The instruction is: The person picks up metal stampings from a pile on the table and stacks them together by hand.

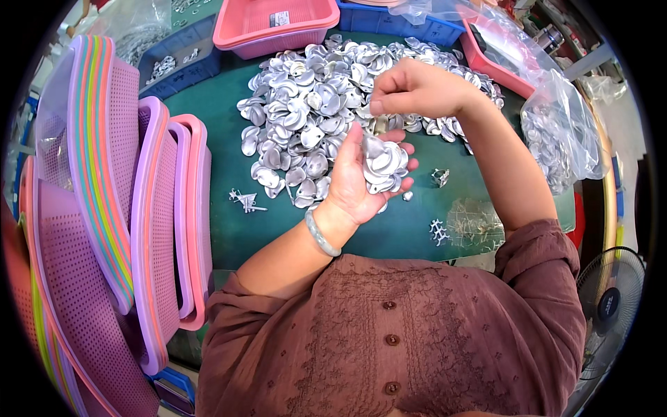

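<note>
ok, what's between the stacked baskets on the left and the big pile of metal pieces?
Head view: mostly bare green tabletop separates the stacked baskets from the pile of metal pieces; one small metal sprue lies there.

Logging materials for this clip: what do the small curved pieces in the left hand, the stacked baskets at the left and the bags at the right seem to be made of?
Curved pieces cupped in the left hand: probably thin metal, silver-grey with dull glints. Stacked baskets: plastic, matte pastel colours, with moulded perforated walls. Bags: clear thin plastic film, crinkled and glossy, their contents showing through.
</note>
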`<action>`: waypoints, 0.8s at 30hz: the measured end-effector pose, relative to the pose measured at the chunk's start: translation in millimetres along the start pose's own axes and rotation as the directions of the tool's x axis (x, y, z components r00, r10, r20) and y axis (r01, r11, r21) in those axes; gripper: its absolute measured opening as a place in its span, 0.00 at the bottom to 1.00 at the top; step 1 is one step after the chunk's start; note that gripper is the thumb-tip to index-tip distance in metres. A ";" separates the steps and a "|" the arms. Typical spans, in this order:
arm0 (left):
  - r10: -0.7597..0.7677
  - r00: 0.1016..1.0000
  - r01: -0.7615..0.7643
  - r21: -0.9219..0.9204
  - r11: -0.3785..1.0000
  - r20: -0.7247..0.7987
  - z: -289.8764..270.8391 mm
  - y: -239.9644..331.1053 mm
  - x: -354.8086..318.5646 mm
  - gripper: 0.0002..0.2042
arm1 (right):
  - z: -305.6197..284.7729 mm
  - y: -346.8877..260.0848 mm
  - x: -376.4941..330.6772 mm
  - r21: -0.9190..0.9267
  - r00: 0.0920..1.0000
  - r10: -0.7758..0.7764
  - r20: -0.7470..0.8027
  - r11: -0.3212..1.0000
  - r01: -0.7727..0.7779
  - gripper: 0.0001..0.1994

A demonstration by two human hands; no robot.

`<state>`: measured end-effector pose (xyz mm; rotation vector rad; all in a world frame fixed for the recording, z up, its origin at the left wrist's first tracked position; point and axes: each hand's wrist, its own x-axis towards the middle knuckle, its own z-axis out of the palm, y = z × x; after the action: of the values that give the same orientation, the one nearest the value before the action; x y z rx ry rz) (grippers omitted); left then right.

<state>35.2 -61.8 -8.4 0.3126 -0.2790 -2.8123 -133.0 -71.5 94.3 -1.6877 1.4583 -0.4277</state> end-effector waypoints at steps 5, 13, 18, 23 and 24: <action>-0.026 1.000 0.026 0.009 1.000 -0.007 -7.9 -3.4 2.0 0.21 | 23.1 17.1 37.1 -0.442 0.931 -0.313 -0.187 0.873 0.205 0.09; -0.118 0.993 0.114 0.105 0.988 0.030 -2.0 -9.3 -1.0 0.20 | 30.2 27.3 59.4 -0.579 0.919 -0.364 -0.154 0.787 0.215 0.09; -0.080 0.997 0.079 0.155 0.985 -0.002 2.0 -7.9 -2.2 0.23 | 24.9 30.2 56.1 -0.084 0.957 -0.164 -0.239 0.985 0.148 0.08; -0.044 0.999 0.046 0.103 0.994 -0.015 3.2 -5.3 -2.2 0.29 | 12.4 25.3 37.6 0.469 0.984 0.112 -0.139 0.882 -0.034 0.06; -0.040 0.999 0.041 0.088 0.995 -0.011 2.8 -4.5 -2.3 0.30 | 10.5 24.4 33.1 0.497 0.985 0.111 -0.129 0.867 -0.033 0.06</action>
<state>35.5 -56.4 -6.3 0.3541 -0.3997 -2.8427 -132.3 -97.5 60.8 -1.2044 1.3662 -0.8297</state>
